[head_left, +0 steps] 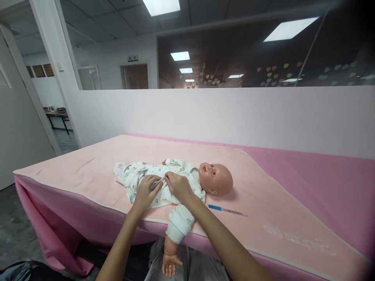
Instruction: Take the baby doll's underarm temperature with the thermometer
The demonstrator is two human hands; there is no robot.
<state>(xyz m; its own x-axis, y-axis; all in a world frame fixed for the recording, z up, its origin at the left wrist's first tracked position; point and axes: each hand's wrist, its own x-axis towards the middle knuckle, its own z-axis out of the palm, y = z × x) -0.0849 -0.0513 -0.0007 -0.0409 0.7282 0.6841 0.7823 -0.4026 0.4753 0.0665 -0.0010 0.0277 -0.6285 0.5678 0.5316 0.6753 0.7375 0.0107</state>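
Nearest, the doll's bare hand hangs over the near edge of the surface, its sleeve bunched above the wrist. Just beyond, both hands work close together on the front of the white patterned garment. The right hand seems to pinch a thin pale edge of cloth; the left hand is curled beside it — whether its fingers grip, I cannot tell. Beneath them the doll lies face up, head to the right, on the peach cloth. As I judge it, dressing is well along: the garment is on and the near arm is sleeved, while the front remains in hand; any fastening is hidden. A blue-ended stick, perhaps a thermometer, lies near the head. Farther off, a white wall carries a window.
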